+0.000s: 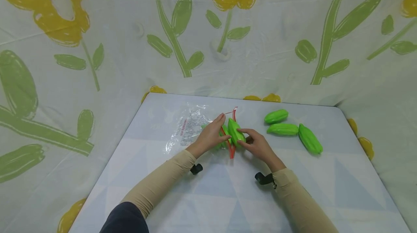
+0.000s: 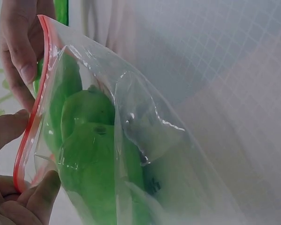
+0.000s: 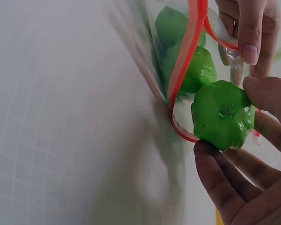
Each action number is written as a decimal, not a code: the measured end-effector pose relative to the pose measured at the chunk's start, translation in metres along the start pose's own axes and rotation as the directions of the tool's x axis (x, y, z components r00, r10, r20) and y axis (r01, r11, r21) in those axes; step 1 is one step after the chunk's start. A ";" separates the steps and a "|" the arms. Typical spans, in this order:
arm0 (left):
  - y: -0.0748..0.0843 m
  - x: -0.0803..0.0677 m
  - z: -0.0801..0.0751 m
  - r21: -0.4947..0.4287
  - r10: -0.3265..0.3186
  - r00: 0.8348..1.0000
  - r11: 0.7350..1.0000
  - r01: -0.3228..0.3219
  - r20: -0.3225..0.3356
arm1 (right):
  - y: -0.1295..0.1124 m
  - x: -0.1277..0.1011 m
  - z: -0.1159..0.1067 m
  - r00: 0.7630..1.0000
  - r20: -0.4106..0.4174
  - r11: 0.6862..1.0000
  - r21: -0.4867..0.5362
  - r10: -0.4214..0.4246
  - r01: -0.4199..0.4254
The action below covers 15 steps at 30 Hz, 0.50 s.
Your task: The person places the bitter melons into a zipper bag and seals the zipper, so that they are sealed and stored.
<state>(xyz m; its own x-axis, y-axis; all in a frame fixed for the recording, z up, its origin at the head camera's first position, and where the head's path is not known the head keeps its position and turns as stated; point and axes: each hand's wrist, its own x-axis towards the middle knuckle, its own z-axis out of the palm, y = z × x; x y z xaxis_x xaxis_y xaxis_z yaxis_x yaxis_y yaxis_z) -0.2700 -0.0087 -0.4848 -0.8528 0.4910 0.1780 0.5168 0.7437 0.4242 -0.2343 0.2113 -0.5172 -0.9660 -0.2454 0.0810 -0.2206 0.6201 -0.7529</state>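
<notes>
Your left hand (image 1: pixel 210 135) pinches the red-edged mouth of the clear plastic bag (image 2: pixel 131 140), thumb and fingers curled on the rim and holding it open. Your right hand (image 1: pixel 258 146) grips a green toy gourd (image 3: pixel 222 115) by its end, thumb below and fingers curled over it, with the gourd sitting right at the bag's opening, touching the red rim (image 3: pixel 187 61). Inside the bag lie other green gourds (image 2: pixel 89 140), pressed against each other. The bag rests flat on the pale bench (image 1: pixel 208 196), its closed end pointing away to your left. Three more green gourds (image 1: pixel 283 128) lie loose on the bench to your right, near each other and apart from the bag. A flowered sheet (image 1: pixel 97 44) with yellow blooms and green stems hangs behind and around the bench.
</notes>
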 end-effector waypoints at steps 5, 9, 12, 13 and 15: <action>-0.001 0.000 -0.001 -0.002 -0.003 1.000 1.000 0.003 0.014 | 0.000 0.002 0.002 1.000 -0.022 1.000 -0.016 -0.020 0.020; -0.004 0.000 -0.003 -0.014 0.002 1.000 1.000 -0.001 0.029 | -0.001 0.003 0.004 0.998 -0.049 0.999 -0.037 -0.029 0.027; -0.007 0.000 -0.004 -0.024 0.016 0.999 1.000 -0.016 0.041 | -0.002 0.005 0.006 0.998 -0.051 0.999 -0.042 -0.028 0.026; -0.008 0.000 -0.004 -0.030 0.024 0.999 0.999 -0.023 0.047 | -0.003 0.005 0.007 0.999 -0.047 0.999 -0.041 -0.023 0.021; -0.010 0.000 -0.004 -0.034 0.039 0.997 0.999 -0.037 0.060 | -0.003 0.005 0.008 0.999 -0.036 0.999 -0.040 -0.017 0.015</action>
<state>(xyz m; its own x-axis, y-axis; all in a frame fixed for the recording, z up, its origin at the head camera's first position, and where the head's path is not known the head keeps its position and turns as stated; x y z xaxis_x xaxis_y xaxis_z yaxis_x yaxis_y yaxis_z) -0.2756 -0.0178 -0.4855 -0.8259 0.5460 0.1409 0.5451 0.7092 0.4470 -0.2369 0.2024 -0.5195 -0.9664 -0.2286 0.1173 -0.2407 0.6455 -0.7249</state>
